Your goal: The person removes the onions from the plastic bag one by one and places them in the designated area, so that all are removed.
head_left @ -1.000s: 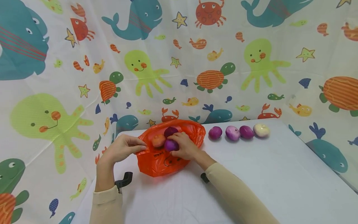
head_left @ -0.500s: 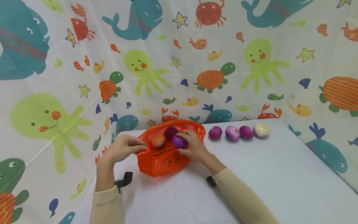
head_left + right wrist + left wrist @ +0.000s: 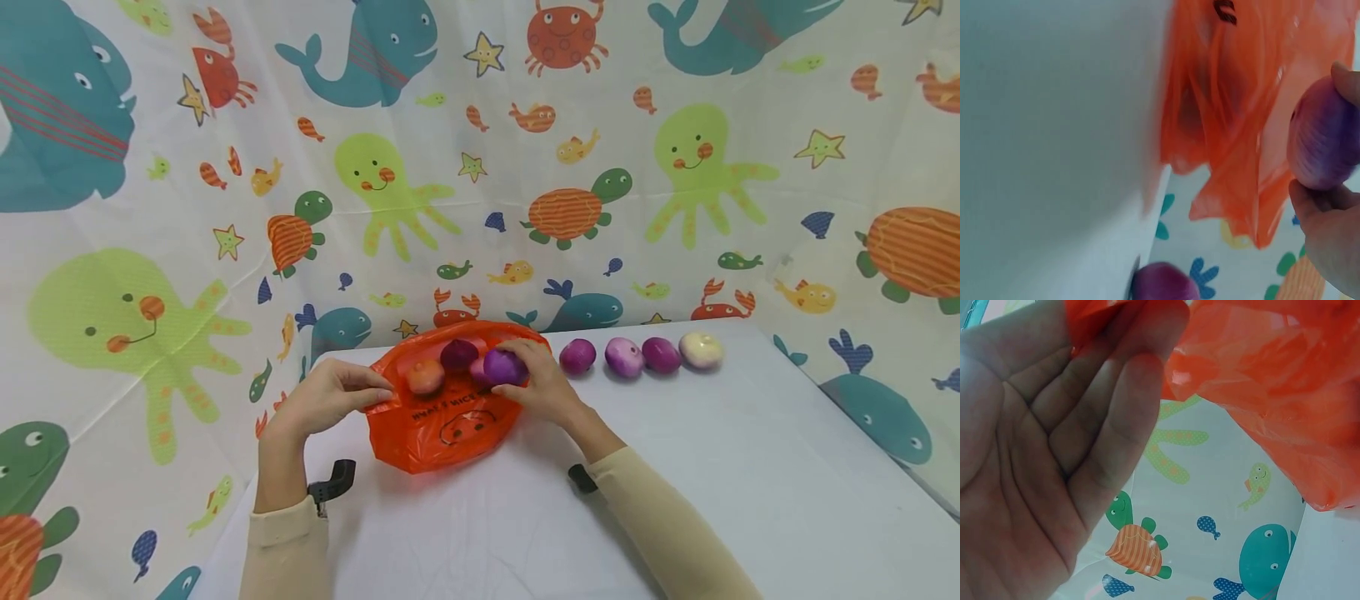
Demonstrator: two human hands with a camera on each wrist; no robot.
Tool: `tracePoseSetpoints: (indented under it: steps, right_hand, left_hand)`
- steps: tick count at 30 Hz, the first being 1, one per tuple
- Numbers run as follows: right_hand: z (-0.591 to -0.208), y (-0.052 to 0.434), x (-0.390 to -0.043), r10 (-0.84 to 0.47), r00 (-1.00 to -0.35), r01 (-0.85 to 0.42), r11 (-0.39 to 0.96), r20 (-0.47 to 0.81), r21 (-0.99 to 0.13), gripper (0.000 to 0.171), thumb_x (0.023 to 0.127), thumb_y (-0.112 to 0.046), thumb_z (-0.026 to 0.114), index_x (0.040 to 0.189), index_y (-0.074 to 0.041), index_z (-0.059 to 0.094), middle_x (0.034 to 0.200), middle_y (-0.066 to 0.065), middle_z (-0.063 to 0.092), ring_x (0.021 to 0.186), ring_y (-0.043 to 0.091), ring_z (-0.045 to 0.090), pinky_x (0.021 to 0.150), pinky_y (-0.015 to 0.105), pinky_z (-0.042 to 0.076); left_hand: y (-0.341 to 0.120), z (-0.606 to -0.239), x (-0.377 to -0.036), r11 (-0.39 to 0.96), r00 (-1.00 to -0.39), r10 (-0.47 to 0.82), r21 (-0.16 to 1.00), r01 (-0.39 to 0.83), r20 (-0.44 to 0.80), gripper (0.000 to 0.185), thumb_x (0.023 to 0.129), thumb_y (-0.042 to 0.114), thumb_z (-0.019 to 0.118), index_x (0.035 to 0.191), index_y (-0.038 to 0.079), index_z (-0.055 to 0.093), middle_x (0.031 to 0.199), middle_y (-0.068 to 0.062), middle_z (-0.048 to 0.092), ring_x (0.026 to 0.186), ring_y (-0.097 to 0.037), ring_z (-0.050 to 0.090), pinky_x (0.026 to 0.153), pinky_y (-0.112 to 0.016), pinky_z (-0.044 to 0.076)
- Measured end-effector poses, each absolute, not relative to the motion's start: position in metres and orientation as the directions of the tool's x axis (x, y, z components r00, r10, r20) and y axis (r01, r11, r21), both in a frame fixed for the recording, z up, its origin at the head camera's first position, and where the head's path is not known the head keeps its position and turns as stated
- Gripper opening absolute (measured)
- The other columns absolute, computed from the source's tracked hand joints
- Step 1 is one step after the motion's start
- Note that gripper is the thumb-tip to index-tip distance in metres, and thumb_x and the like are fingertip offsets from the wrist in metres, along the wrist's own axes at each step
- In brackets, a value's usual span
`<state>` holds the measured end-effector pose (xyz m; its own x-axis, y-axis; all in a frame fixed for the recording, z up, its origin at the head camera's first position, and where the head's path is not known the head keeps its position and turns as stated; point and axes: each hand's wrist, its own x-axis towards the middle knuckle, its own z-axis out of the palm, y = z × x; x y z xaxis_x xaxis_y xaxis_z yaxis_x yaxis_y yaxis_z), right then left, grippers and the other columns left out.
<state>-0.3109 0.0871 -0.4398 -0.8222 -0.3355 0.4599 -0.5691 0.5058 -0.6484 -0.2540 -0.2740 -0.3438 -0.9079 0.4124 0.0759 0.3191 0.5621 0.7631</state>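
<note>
In the head view, a red-orange plastic bag lies with its mouth open on the table. My left hand pinches the bag's left rim between thumb and fingers. At the right side of the mouth, my right hand holds a purple onion. The right wrist view shows this onion between thumb and fingers, in front of the bag. Inside the bag are an orange-brown onion and a dark purple onion. Another purple one is partly hidden behind the held onion.
Right of the bag, a row at the table's back holds purple onions and a whitish onion at its far end. A white cloth covers the table. Behind hangs a curtain printed with sea animals.
My right hand has moved to the right with the purple onion, from the middle of the bag's mouth to its right side. The left hand and bag stay put.
</note>
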Motion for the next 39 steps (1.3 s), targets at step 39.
tracePoseSetpoints:
  steps: [39]
  right_hand:
    - [-0.418,0.148,-0.319,-0.211,-0.915,-0.403,0.537,0.345,-0.741,0.067,0.086,-0.029,0.086,0.146,-0.026,0.056,0.150,0.010,0.049,0.139,0.036,0.046,0.107,0.063,0.050]
  left_hand:
    - [-0.274,-0.344,-0.253,0.567,-0.912,0.406,0.764,0.309,0.068,0.019,0.095,0.024,0.077,0.108,0.012,0.082,0.097,-0.007,0.079,0.088,-0.025,0.072,0.078,-0.031,0.063]
